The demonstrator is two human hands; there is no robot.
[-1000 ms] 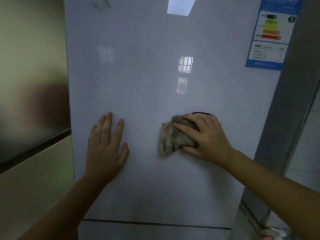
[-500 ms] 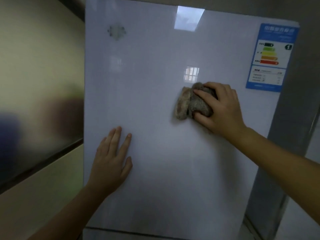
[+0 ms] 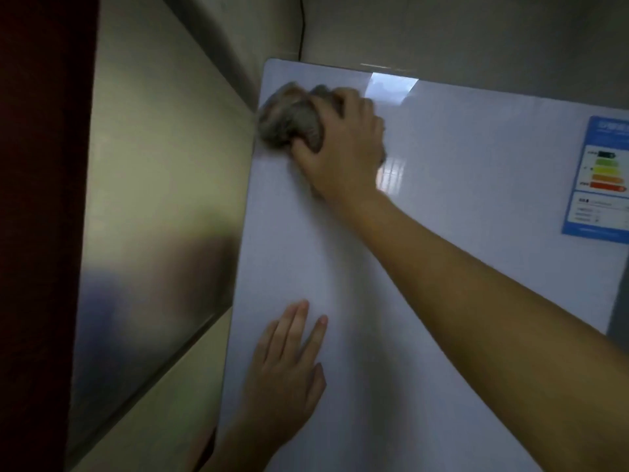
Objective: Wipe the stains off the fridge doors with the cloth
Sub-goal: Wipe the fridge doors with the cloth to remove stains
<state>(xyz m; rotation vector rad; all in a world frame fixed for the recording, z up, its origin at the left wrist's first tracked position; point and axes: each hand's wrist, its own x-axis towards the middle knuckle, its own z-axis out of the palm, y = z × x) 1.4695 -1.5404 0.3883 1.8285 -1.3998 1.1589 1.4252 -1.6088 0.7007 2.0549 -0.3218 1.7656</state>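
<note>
On fridge door [image 3: 476,267] — bunched cloth [image 3: 289,122].

The right hand [image 3: 340,144] grips a bunched grey-brown cloth [image 3: 289,120] and presses it against the white fridge door [image 3: 459,267], right at the door's upper left corner. The arm reaches up across the glossy panel. Lower down, the left hand [image 3: 286,373] lies flat on the same door, fingers straight and pointing up. A blue energy label [image 3: 602,175] sits at the door's right edge. A shiny beige wall panel [image 3: 153,199] stands just beside the fridge, and a dark cable [image 3: 301,28] runs down the wall above.
</note>
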